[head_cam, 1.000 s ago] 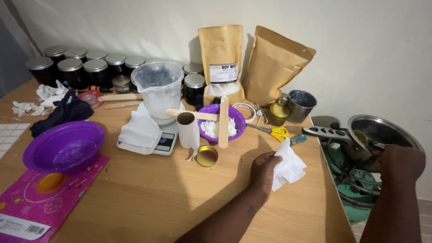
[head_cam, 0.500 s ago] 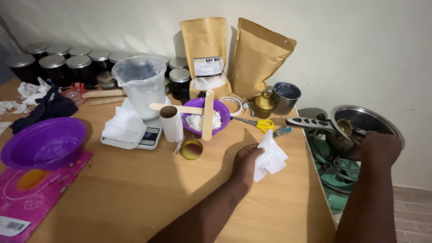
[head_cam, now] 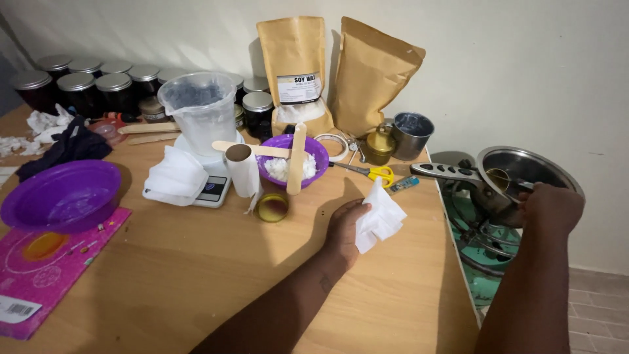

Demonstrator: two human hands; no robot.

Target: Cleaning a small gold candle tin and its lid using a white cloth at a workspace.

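We see the left hand at the centre of the frame, just above the wooden tabletop, its grip closed on a crumpled white tissue that fans out to the right of the fingers. The right hand sits at the right edge of the frame, off the tabletop, its grip closed round a thin handle that runs into the steel pot. The pot rests on a burner stand with green parts beneath it, and a long black-and-grey pot handle points left toward the tabletop edge.

Just up and left of the tissue we find a small gold tin, a purple bowl of white flakes with two wooden sticks laid across it, and yellow-handled scissors. A clear plastic jug stands on a white scale, partly draped with a white cloth. Two brown paper pouches lean on the wall at top centre, a small metal cup beside them. Dark lidded jars line the upper left, and a large purple bowl sits at the left.
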